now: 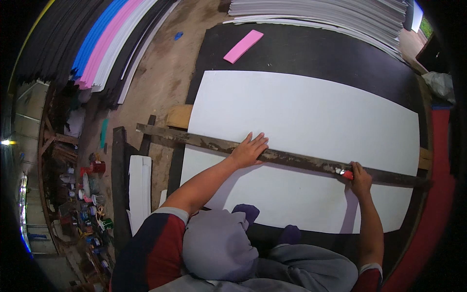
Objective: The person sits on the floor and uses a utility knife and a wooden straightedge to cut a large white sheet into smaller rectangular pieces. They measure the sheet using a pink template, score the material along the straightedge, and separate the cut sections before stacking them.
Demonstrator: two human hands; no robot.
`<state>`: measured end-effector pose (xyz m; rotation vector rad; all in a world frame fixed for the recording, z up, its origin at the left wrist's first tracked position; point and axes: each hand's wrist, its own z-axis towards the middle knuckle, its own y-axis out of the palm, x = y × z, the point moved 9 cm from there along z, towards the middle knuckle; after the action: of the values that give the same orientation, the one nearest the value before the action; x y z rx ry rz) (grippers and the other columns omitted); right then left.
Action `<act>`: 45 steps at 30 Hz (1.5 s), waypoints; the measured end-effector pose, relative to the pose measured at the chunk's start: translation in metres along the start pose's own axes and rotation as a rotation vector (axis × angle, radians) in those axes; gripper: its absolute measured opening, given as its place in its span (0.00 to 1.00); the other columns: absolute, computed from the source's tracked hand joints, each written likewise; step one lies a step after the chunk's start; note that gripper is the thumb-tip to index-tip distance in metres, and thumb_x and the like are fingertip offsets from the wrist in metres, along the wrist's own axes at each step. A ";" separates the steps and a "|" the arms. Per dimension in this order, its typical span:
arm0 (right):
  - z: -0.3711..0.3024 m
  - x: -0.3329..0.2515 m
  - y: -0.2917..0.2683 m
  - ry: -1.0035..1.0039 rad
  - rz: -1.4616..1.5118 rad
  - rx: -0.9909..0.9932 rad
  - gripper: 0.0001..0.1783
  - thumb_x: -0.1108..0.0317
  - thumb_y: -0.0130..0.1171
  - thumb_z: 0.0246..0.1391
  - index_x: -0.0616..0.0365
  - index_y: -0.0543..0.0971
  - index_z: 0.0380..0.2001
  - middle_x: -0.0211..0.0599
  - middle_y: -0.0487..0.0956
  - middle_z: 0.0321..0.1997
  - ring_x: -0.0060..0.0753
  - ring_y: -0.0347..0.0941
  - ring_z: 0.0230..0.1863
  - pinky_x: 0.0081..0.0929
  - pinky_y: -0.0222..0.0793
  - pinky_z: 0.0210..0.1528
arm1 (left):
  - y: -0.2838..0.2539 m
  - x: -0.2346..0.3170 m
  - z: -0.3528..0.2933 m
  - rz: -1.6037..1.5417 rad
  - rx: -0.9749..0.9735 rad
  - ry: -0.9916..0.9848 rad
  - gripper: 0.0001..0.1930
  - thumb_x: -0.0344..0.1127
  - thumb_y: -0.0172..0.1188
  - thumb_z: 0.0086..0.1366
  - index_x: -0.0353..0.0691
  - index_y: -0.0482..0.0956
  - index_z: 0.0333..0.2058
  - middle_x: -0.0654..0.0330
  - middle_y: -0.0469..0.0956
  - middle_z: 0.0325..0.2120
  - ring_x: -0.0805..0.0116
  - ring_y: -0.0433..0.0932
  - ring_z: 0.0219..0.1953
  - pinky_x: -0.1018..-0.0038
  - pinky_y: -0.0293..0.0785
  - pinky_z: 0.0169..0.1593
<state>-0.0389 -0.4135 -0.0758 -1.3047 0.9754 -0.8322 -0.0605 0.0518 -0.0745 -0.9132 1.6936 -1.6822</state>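
Note:
A large white sheet lies flat in front of me on a black sheet. Across it, from left to right, runs a long, worn dark wooden batten. My left hand presses on the batten near its middle, fingers spread. Farther right, my right hand is closed round a red cutter knife, whose metal tip is at the batten. Whether the blade touches the sheet is too small to tell. My purple-socked feet are at the near edge of the white sheet.
A pink strip lies on the black sheet beyond. Stacked pale sheets stand at the far side, and coloured sheets at the far left. White panels and cluttered small containers lie left. A red surface borders the right.

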 end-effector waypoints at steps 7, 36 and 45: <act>0.057 0.022 -0.010 0.096 -0.012 -0.055 0.47 0.75 0.71 0.40 0.50 0.70 0.68 0.46 0.73 0.68 0.52 0.76 0.62 0.45 0.77 0.58 | -0.010 -0.032 0.045 -0.149 -0.009 -0.034 0.41 0.50 0.76 0.56 0.39 0.70 0.63 0.54 0.63 0.71 0.52 0.54 0.77 0.46 0.55 0.76; 0.045 0.087 -0.049 0.403 0.165 -0.231 0.44 0.49 0.80 0.41 0.42 0.73 0.62 0.31 0.70 0.72 0.45 0.79 0.59 0.48 0.78 0.55 | 0.001 -0.059 0.057 -0.160 -0.172 -0.166 0.36 0.48 0.84 0.43 0.42 0.79 0.50 0.46 0.62 0.73 0.40 0.54 0.76 0.33 0.46 0.74; 0.051 0.113 -0.054 0.370 0.115 -0.133 0.43 0.49 0.82 0.34 0.44 0.77 0.56 0.27 0.72 0.72 0.44 0.81 0.55 0.43 0.81 0.49 | 0.003 -0.067 0.052 -0.210 -0.097 -0.152 0.36 0.43 0.85 0.40 0.40 0.78 0.49 0.45 0.61 0.73 0.39 0.53 0.76 0.34 0.46 0.74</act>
<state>0.0540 -0.5030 -0.0345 -1.2155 1.4048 -0.9521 0.0213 0.0738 -0.0835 -1.2710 1.6352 -1.6261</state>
